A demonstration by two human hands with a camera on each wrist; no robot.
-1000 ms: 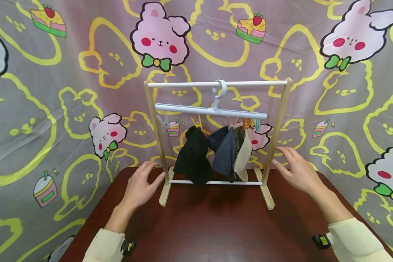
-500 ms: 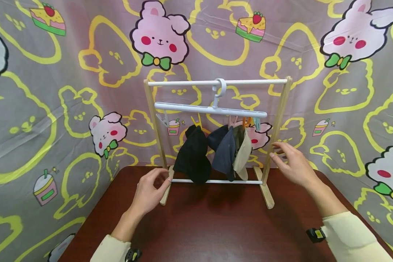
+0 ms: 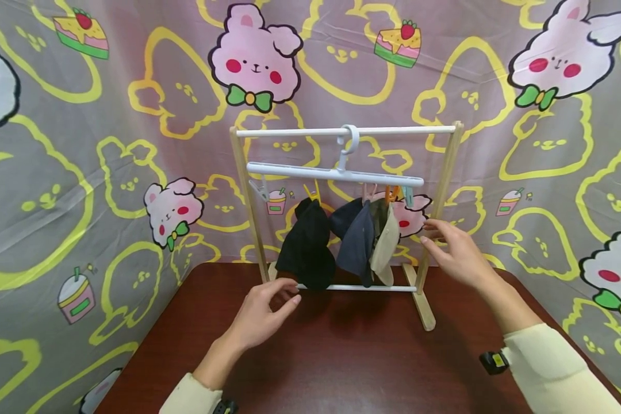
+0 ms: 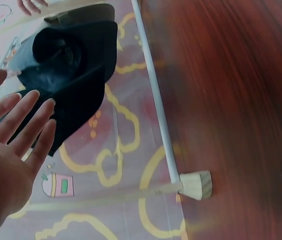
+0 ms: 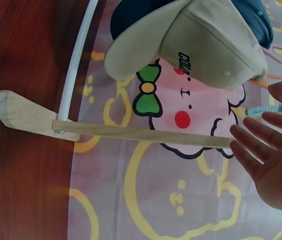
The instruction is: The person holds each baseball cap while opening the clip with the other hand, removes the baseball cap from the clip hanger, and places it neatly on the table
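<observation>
Cream sleeves [image 3: 554, 359] lead to the left hand [image 3: 264, 313] and the right hand [image 3: 457, 253]. Left: fingers apart, slightly bent, thumb separate. Right: fingers extended, thumb apart; fingertips overlap the right post [image 3: 439, 213] in the head view, and contact cannot be told.

Black cap [image 3: 307, 244]: limp fabric, suspended from the yellow clip [image 3: 314, 196]. Position: near the left fingertips, above and beyond them. Blue cap [image 3: 358, 244]: brim down, on the pink clip [image 3: 368, 194], between the black cap and the beige cap [image 3: 386, 247]. Beige cap: dark lettering on its side, brim down, on the orange clip [image 3: 391, 194]. Position: left of the right hand, nearest cap to it.

Hanger [image 3: 331, 173]: pale plastic, sloping slightly down to the right, hooked over the white upper rod [image 3: 290, 133]. Teal clip [image 3: 408, 198] hangs at its right end, grey clip [image 3: 260, 190] at its left. Rack feet rest on the brown table [image 3: 372, 362]; the left foot [image 4: 196, 185] is largely hidden by the left hand in the head view. Printed cloth [image 3: 528, 218] hangs behind.
</observation>
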